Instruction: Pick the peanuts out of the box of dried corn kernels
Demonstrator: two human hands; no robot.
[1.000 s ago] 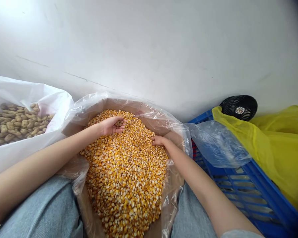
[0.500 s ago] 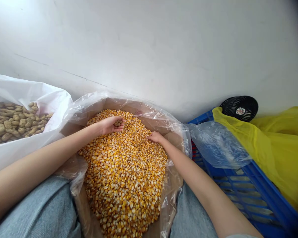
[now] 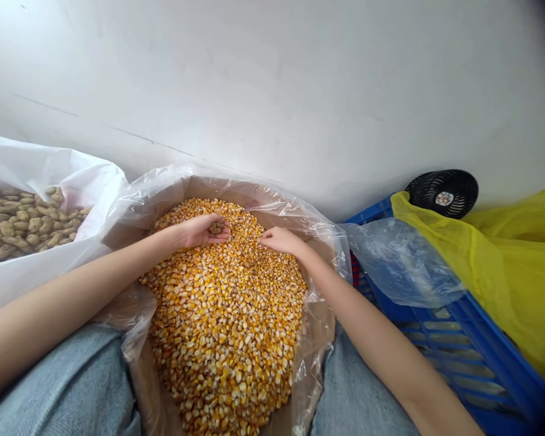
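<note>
A plastic-lined cardboard box [image 3: 195,184] full of yellow corn kernels [image 3: 227,321] sits between my knees. My left hand [image 3: 202,230] rests palm up on the far part of the heap, fingers curled around a few brownish pieces [image 3: 216,227]. My right hand [image 3: 279,240] lies on the kernels just to the right of it, fingers bent down and pinched toward the corn; what they hold, if anything, is hidden. The two hands are a short gap apart.
A white bag of peanuts in shells [image 3: 22,221] stands at the left. At the right is a blue plastic crate [image 3: 458,339] with a clear bag [image 3: 399,263] and a yellow bag [image 3: 504,266]. A small black fan [image 3: 442,192] sits behind it. A white wall lies ahead.
My right hand has slid left and farther across the corn, from the box's right edge toward my left hand. The left hand has stayed in place with its pieces.
</note>
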